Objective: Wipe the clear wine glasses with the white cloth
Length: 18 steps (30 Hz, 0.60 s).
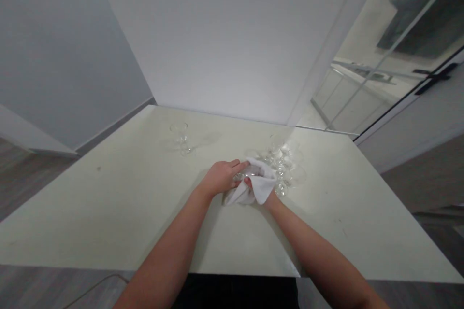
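Note:
A white cloth (263, 186) is bunched around a clear glass (251, 171) just above the table. From the left, my left hand (222, 176) grips the glass, its fingers curled over the side. My right hand (271, 198) is closed on the cloth from the right; the cloth covers most of it, with only a thumb tip and the wrist showing. How much of the glass lies inside the cloth is hidden. Right beside the cloth, several clear stemmed glasses (281, 168) stand close together.
A single stemmed glass (180, 139) stands apart at the back left of the white table (119, 203). A white wall (224, 48) rises behind the table's far edge. To the right is a glazed door with a black handle (437, 77). A cable (97, 282) lies on the floor at front left.

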Available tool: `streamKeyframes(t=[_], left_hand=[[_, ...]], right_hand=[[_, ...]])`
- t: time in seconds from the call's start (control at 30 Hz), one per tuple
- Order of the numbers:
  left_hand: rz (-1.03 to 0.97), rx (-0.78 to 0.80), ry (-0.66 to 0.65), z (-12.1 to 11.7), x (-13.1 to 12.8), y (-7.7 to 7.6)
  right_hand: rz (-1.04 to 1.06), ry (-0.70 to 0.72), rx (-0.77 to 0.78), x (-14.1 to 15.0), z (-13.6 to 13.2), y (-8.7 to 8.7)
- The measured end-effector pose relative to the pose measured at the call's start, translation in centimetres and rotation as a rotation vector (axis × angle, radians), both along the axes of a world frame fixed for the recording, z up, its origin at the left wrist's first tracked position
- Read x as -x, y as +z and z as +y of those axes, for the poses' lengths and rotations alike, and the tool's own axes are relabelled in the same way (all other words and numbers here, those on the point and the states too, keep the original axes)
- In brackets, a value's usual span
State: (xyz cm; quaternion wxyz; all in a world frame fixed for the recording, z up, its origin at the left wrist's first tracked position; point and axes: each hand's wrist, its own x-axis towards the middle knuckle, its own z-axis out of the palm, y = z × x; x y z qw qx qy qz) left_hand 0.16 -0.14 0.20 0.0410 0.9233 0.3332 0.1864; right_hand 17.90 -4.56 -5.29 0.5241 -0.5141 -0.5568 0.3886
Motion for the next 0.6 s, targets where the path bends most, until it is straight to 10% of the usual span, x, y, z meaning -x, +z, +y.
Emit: streamKeyframes(t=[0.3, 0.6], left_hand=[[-0.275, -0.048, -0.089, 0.1, 1.3, 1.4], [-0.694, 0.44, 0.097, 0.4, -0.3, -0.1]], right_hand=[[0.181, -0.2, 0.005, -0.2, 0.0, -1.2], [0.117, -0.132, 0.053, -0.3, -0.7, 0.5]])
